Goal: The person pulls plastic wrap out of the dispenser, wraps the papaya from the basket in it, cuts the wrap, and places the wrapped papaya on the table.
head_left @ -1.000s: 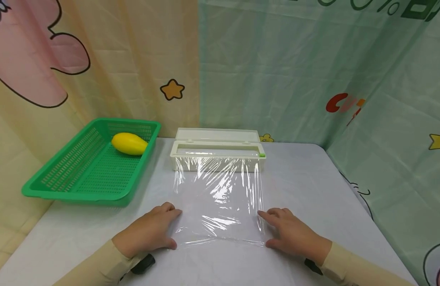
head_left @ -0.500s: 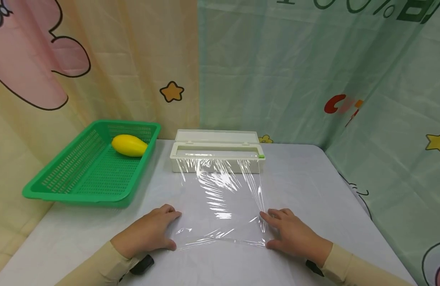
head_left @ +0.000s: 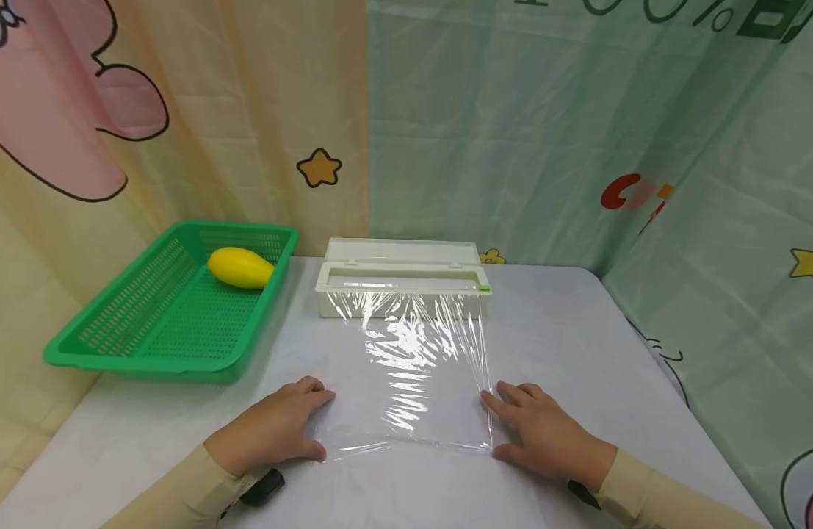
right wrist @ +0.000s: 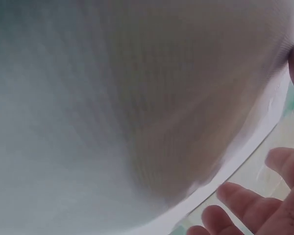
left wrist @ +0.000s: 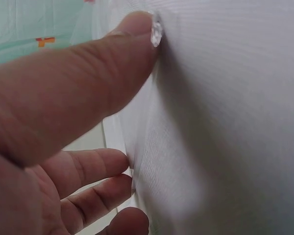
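A sheet of clear plastic wrap (head_left: 406,382) stretches over the white table from a cream wrap dispenser (head_left: 406,303), whose lid (head_left: 401,251) is raised. At the sheet's near left corner, my left hand (head_left: 274,426) presses with thumb and fingertips spread apart. A crumpled bit of wrap shows at the left thumb tip (left wrist: 149,36) in the left wrist view. On the opposite side, my right hand (head_left: 548,433) touches the sheet's right edge, its thumb at the near corner. The right fingers (right wrist: 245,200) are spread in the right wrist view, where the wrap itself is hard to make out.
A green plastic basket (head_left: 142,365) stands at the left of the white table (head_left: 578,345), holding a yellow oval fruit or vegetable (head_left: 239,267). The dispenser has a small green piece (head_left: 484,288) at its right end. Patterned curtains (head_left: 485,132) hang behind and beside the table.
The right hand has shifted very slightly to the right, and the glints and creases on the wrap have changed. The left hand stays nearly still.
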A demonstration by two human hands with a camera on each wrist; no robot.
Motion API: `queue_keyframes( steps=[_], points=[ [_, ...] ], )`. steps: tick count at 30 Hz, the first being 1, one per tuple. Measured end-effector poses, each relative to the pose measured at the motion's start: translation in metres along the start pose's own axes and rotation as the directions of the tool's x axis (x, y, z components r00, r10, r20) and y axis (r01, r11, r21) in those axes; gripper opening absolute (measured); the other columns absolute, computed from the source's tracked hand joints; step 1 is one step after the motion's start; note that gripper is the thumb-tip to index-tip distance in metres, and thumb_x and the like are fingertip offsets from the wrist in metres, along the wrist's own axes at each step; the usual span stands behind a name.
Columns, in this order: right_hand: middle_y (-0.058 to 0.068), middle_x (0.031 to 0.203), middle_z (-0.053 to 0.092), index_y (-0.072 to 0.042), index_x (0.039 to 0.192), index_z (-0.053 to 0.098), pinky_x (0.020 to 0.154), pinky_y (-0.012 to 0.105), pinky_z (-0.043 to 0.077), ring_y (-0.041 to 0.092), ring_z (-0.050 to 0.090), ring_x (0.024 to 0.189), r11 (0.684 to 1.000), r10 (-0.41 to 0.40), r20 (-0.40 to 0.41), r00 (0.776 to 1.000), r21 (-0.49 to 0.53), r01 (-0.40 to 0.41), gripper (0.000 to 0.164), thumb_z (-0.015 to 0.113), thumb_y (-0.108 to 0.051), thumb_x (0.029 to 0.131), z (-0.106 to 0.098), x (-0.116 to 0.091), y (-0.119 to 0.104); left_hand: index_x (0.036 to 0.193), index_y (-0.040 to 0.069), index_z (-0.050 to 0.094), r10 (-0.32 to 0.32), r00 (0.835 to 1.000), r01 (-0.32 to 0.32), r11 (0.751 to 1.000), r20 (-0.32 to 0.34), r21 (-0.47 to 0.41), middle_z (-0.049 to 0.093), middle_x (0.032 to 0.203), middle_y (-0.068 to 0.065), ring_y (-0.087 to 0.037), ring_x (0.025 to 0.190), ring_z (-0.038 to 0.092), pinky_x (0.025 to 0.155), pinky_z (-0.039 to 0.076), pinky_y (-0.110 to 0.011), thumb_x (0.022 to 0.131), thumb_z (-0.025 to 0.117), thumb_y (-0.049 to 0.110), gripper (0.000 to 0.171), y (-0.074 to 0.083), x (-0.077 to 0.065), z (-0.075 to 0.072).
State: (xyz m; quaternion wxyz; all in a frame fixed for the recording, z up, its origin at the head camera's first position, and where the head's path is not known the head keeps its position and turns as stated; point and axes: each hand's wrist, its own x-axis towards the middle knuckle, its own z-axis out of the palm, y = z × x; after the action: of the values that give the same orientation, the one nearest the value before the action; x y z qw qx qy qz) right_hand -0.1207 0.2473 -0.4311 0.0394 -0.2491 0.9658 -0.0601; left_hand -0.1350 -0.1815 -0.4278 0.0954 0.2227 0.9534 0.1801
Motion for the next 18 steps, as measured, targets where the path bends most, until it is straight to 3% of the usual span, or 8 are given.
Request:
queue_keyframes(
  steps=[6, 14, 18],
  points=[
    [0.018, 0.155, 0.054, -0.021, 0.157, 0.051, 0.109, 0.058, 0.047, 0.037, 0.052, 0.132, 0.999, 0.031, -0.016, 0.999, 0.026, -0.030, 0.087, 0.088, -0.046, 0.082, 0.0026, 0.0005, 0.0015, 0.139, 0.004, 0.065, -0.001, 1.000, 0.001, 1.000, 0.000, -0.003, 0.060, 0.136, -0.010, -0.029, 0.121, 0.061, 0.103, 0.052, -0.050, 0.069, 0.096, 0.037, 0.084, 0.0009, -0.0012, -0.0023],
    [0.021, 0.160, 0.047, -0.020, 0.159, 0.047, 0.116, 0.060, 0.041, 0.043, 0.046, 0.141, 0.997, 0.065, 0.112, 0.992, 0.035, -0.069, 0.082, 0.081, -0.047, 0.090, -0.0008, 0.0007, -0.0002, 0.140, 0.006, 0.065, 0.001, 1.000, -0.001, 1.000, 0.005, -0.008, 0.060, 0.139, -0.010, -0.029, 0.123, 0.061, 0.105, 0.052, -0.051, 0.070, 0.096, 0.040, 0.084, -0.0008, -0.0010, -0.0027],
    [0.024, 0.157, 0.046, -0.020, 0.159, 0.048, 0.115, 0.062, 0.040, 0.047, 0.045, 0.140, 0.998, 0.040, 0.110, 0.993, 0.040, -0.045, 0.080, 0.080, -0.047, 0.090, -0.0007, 0.0018, 0.0021, 0.139, 0.008, 0.066, 0.006, 1.000, -0.006, 1.000, -0.004, -0.027, 0.060, 0.136, -0.008, -0.026, 0.118, 0.062, 0.102, 0.053, -0.049, 0.071, 0.095, 0.041, 0.081, -0.0046, -0.0004, -0.0036]
  ],
)
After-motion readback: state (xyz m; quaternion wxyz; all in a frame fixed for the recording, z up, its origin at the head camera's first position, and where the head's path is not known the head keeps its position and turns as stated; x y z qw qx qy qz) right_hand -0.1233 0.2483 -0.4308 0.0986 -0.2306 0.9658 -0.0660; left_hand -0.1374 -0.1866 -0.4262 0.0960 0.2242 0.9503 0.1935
